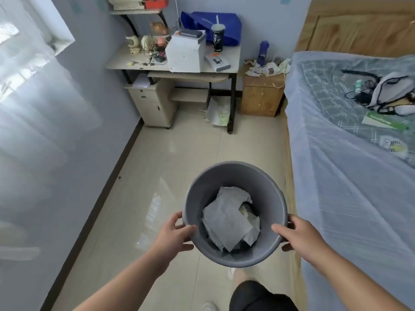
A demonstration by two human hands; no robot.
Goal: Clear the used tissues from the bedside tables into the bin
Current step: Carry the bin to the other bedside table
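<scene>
While both my hands were clamped on the bin (235,212), I noted the hold: left hand (174,235) on the near-left rim with the thumb hooked inside, right hand (298,237) on the near-right rim, thumb likewise over the lip and fingers under the outside wall. Each grip was closed on the rim; neither was free. Bin carried in front of me above the floor, mouth up, roughly level.

Inside it lay crumpled tissues (231,218), pale grey-white, heaped on the bottom.

More used tissues (263,69) sat piled on the bedside worktop (261,96), a small wooden cabinet well ahead, tight against the bed (350,158). A blue bottle (263,52) stood among that pile, so care would be needed not to knock it when gathering.

Judgement on the step: I was carrying the bin toward that cabinet. Best done by keeping the rim level so nothing spilled, setting the bin down just beside the cabinet's front, then freeing one hand to sweep the tissues in.

Surface and room: glossy pale tiled floor (175,167), clear path between wall and bed. A cluttered desk (170,63) stood left of the cabinet, carrying a white box (186,55) and a dark cup with straw (217,38). Bed covered by pale netting, with a bag and cables on it. Sheer curtain along the left.
</scene>
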